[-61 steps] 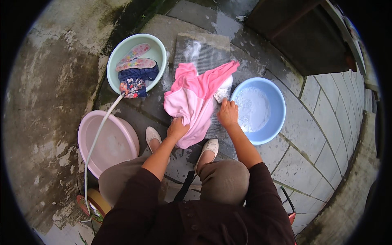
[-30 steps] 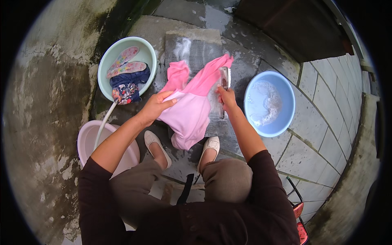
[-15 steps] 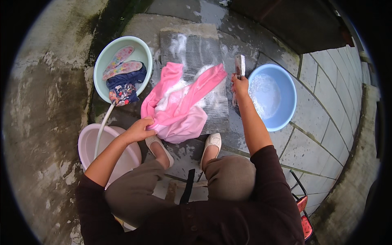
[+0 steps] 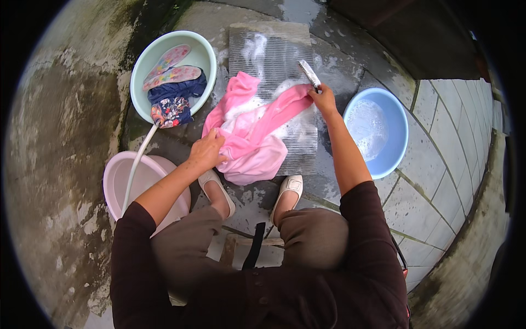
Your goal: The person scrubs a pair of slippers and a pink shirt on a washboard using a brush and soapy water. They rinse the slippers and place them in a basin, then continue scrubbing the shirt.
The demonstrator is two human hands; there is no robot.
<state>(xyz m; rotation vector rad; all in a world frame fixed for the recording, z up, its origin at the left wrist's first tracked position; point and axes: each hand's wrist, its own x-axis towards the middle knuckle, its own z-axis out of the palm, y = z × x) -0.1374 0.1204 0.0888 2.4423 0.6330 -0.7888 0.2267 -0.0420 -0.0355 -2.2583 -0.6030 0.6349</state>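
foam (image 4: 368,130) floats in a round light-blue plastic basin (image 4: 396,131) at right. at left, a white flexible hose (image 4: 137,159) crosses a round pink plastic basin (image 4: 116,181) and reaches a round pale-green plastic basin (image 4: 203,57) with floral insoles (image 4: 178,75). a crumpled, soft pink cloth garment (image 4: 255,147) lies, soapy, on a ribbed grey slab (image 4: 279,41). the left hand (image 4: 207,151) rests bent fingers on it; i cannot tell whether they pinch. the right hand (image 4: 324,100) closes its fingers around a narrow whitish brush (image 4: 308,72), at the sleeve's end (image 4: 303,93).

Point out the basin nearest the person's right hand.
The blue basin, with suds inside, right of the ribbed slab. The pale green basin and pink basin both stand left of the slab, much farther from the right hand.
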